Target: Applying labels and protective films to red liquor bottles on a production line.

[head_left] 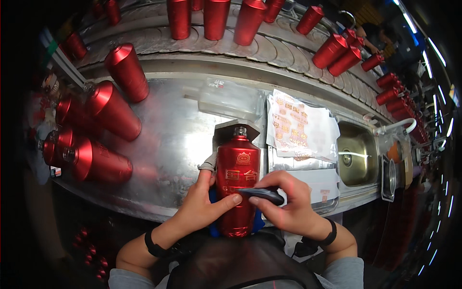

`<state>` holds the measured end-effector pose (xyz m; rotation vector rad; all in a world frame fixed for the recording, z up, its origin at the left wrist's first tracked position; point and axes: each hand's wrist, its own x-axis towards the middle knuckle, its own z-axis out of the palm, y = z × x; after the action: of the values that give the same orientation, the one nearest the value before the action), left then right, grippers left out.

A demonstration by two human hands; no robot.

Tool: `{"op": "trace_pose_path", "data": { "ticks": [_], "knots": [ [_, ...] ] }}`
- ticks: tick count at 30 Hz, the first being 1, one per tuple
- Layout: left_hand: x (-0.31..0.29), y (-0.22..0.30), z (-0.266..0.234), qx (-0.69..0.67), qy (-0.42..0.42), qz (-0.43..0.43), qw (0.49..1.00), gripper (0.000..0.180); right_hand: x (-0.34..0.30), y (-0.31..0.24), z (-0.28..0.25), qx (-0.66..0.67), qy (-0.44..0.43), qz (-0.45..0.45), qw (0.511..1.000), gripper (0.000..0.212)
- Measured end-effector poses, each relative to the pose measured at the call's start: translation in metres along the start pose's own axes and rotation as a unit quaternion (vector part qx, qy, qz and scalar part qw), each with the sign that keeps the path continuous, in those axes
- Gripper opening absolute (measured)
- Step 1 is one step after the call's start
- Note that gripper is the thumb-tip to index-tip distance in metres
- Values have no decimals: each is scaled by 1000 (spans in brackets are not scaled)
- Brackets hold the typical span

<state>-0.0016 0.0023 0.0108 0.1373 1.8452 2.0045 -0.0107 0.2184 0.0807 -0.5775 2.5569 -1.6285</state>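
Note:
A red metallic bottle with gold lettering lies in front of me, its clear neck pointing away. My left hand grips its left side, thumb across the front; a grey cover sits on one fingertip. Between the thumb and fingers of my right hand is a dark flat tool with a pointed tip, whose exact kind I cannot make out. The tip meets the bottle's front near the lower lettering, close to my left thumb. Behind the bottle's neck stands a dark angular support. Blue material shows beneath the bottle.
Several red bottles stand at the left of the metal table. More ride a slatted conveyor along the back. To the right are printed sheets, a sink and a white faucet. A clear plastic box sits behind.

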Motion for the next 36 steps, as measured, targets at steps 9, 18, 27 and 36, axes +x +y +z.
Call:
{"op": "trace_pose_path", "data": {
  "ticks": [9, 18, 27, 36],
  "knots": [
    [-1, -1, 1, -3, 19, 10, 1000, 83, 50, 3, -12, -128, 17, -91, 987, 23],
    [0, -1, -4, -10, 8, 8, 1000, 82, 48, -3, 2, -163, 38, -139, 976, 26],
    [30, -5, -5, -162, 25, -8, 987, 54, 5, -5, 13, -232, -51, -284, 929, 39],
    [26, -13, -17, -172, 24, 13, 985, 51, 36, -19, 26, -297, -51, -281, 911, 34]
  ]
}}
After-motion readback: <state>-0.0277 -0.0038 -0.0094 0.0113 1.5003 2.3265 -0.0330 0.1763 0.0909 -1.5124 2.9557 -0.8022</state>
